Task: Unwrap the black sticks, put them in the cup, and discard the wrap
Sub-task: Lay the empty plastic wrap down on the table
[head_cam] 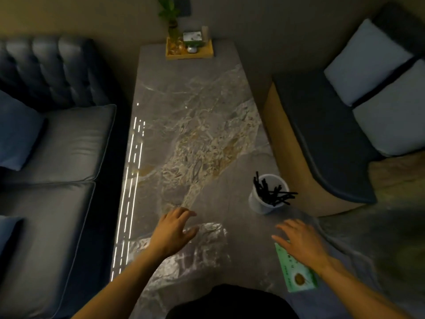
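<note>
my left hand (176, 229) hovers over the table (197, 125), fingers spread, holding nothing. the sticks (272, 192) stand in the cup (259, 202) — done. my right hand (301, 240) lies flat, fingers apart, on the green wrap (299, 276). next, i judge: pinch its edge, lift clear of the cup — discard.

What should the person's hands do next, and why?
Probably close the right hand on the green wrapper under it and throw it away: the black sticks already stand in the white cup, and the left hand is empty.
</note>
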A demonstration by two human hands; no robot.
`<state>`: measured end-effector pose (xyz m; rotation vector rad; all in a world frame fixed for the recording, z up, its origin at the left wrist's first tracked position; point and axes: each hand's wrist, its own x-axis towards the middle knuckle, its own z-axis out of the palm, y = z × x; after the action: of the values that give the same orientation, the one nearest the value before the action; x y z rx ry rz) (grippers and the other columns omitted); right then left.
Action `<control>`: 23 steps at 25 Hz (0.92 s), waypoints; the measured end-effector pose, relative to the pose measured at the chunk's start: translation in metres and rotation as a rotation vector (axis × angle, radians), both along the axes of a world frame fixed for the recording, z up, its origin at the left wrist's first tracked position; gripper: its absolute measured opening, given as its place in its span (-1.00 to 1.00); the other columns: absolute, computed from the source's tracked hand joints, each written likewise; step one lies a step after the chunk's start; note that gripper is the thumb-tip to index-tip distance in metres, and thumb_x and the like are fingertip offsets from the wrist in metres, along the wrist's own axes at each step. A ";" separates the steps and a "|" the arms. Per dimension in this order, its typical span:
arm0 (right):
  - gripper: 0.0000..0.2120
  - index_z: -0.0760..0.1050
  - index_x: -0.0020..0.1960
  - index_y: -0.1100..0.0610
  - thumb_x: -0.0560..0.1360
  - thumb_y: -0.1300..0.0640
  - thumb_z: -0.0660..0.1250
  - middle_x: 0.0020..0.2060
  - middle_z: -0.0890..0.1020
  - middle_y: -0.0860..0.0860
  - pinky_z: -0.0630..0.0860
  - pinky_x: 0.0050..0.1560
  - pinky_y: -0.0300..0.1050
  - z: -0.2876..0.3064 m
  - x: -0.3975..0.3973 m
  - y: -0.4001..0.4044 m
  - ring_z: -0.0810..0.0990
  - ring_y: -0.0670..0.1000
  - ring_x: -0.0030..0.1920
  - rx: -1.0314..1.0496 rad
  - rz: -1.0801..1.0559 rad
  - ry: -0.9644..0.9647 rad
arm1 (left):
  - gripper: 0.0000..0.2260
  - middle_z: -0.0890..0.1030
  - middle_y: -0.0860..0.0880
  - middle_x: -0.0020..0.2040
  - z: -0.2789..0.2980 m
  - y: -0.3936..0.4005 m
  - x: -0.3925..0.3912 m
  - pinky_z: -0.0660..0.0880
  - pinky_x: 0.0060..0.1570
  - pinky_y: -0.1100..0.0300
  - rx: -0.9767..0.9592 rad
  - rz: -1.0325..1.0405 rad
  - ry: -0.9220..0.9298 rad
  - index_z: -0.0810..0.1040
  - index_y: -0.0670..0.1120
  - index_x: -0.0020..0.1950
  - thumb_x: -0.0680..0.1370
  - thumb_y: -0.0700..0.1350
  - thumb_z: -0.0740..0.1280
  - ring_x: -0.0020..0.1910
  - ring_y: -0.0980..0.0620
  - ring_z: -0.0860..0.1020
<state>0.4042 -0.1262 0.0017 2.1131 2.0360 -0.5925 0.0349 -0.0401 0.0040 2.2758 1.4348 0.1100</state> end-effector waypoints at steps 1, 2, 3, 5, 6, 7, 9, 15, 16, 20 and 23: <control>-0.49 0.47 0.30 -0.04 0.52 -0.31 0.11 0.26 0.55 -0.06 0.41 0.18 -0.01 0.005 0.014 0.002 0.48 0.04 0.25 0.011 0.011 -0.046 | -0.54 0.52 0.00 0.28 0.003 0.009 0.017 0.43 0.20 0.00 0.021 -0.064 0.024 0.45 0.07 0.33 0.51 0.26 0.25 0.25 -0.06 0.49; -0.43 0.46 0.31 -0.05 0.50 -0.37 0.04 0.26 0.54 -0.07 0.40 0.16 -0.01 0.010 0.026 0.005 0.47 0.03 0.25 0.020 0.018 -0.099 | -0.49 0.50 0.00 0.30 0.007 0.017 0.031 0.42 0.22 0.00 0.052 -0.119 0.047 0.41 0.08 0.36 0.49 0.29 0.23 0.27 -0.06 0.48; -0.33 0.44 0.32 -0.04 0.46 -0.43 -0.06 0.25 0.54 -0.07 0.40 0.14 -0.01 0.015 0.036 0.009 0.47 0.03 0.24 0.037 0.011 -0.135 | -0.43 0.48 -0.01 0.32 0.011 0.025 0.045 0.41 0.25 0.00 0.086 -0.163 0.063 0.37 0.08 0.41 0.47 0.32 0.22 0.30 -0.06 0.47; -0.13 0.37 0.40 0.00 0.35 -0.51 -0.17 0.31 0.50 -0.04 0.43 0.16 0.02 0.021 0.053 0.019 0.45 0.06 0.28 0.113 -0.041 -0.126 | -0.29 0.42 -0.03 0.41 0.022 0.040 0.076 0.39 0.30 0.01 0.113 -0.219 0.066 0.22 0.09 0.50 0.43 0.38 0.23 0.37 -0.06 0.41; -0.08 0.25 0.48 0.02 0.33 -0.54 -0.12 0.39 0.43 -0.01 0.43 0.21 0.05 0.022 0.058 0.025 0.41 0.08 0.34 0.148 -0.065 -0.099 | -0.20 0.36 -0.03 0.47 0.029 0.046 0.091 0.37 0.33 0.02 0.099 -0.229 0.048 0.13 0.09 0.53 0.40 0.42 0.24 0.40 -0.06 0.38; -0.02 0.09 0.55 0.02 0.32 -0.57 -0.05 0.47 0.33 0.00 0.40 0.28 0.08 0.024 0.060 0.032 0.34 0.09 0.41 0.162 -0.079 -0.058 | -0.12 0.28 -0.03 0.52 0.035 0.051 0.107 0.35 0.35 0.04 0.075 -0.233 0.016 0.03 0.10 0.56 0.37 0.46 0.24 0.44 -0.05 0.32; 0.11 -0.14 0.57 0.01 0.24 -0.62 0.01 0.55 0.15 0.00 0.30 0.40 0.13 0.025 0.057 0.047 0.14 0.10 0.52 0.168 -0.067 0.043 | 0.02 0.13 0.01 0.59 0.046 0.058 0.140 0.26 0.39 0.07 0.008 -0.218 -0.076 -0.14 0.15 0.56 0.28 0.54 0.24 0.51 -0.01 0.20; 0.15 -0.50 0.45 -0.14 0.28 -0.43 0.30 0.58 -0.20 -0.04 -0.03 0.50 0.24 0.011 0.030 0.084 -0.26 0.12 0.55 0.082 0.019 0.228 | 0.16 0.01 0.13 0.59 0.050 0.046 0.202 0.28 0.38 0.10 -0.209 -0.111 -0.318 -0.30 0.27 0.50 0.18 0.48 0.41 0.52 0.03 0.16; 0.14 -0.55 0.41 -0.15 0.31 -0.36 0.33 0.58 -0.21 -0.03 -0.05 0.50 0.25 0.006 0.027 0.088 -0.28 0.13 0.55 0.084 0.045 0.226 | 0.15 0.04 0.12 0.58 0.048 0.041 0.207 0.33 0.36 0.10 -0.204 -0.081 -0.342 -0.28 0.25 0.51 0.18 0.47 0.41 0.50 0.03 0.19; -0.08 -0.29 0.54 -0.08 0.36 -0.35 0.09 0.59 -0.09 0.01 -0.03 0.52 0.25 0.002 0.014 0.106 -0.23 0.13 0.56 0.140 0.126 0.275 | 0.02 0.14 0.10 0.52 0.043 0.023 0.223 0.50 0.23 0.11 -0.166 0.035 -0.382 -0.16 0.23 0.53 0.28 0.39 0.41 0.39 0.04 0.35; -0.34 0.15 0.52 0.10 0.47 -0.10 0.18 0.55 0.15 0.04 0.09 0.50 0.23 0.003 0.008 0.112 -0.06 0.09 0.57 0.217 0.048 0.499 | -0.27 0.27 0.03 0.41 0.044 0.018 0.238 0.54 0.15 0.14 -0.096 0.104 -0.402 0.10 0.12 0.49 0.43 0.25 0.35 0.30 0.02 0.42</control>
<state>0.4126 -0.0144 0.0051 2.1896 2.5004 -1.0189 0.2724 -0.0219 0.0479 1.9613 1.3101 0.4900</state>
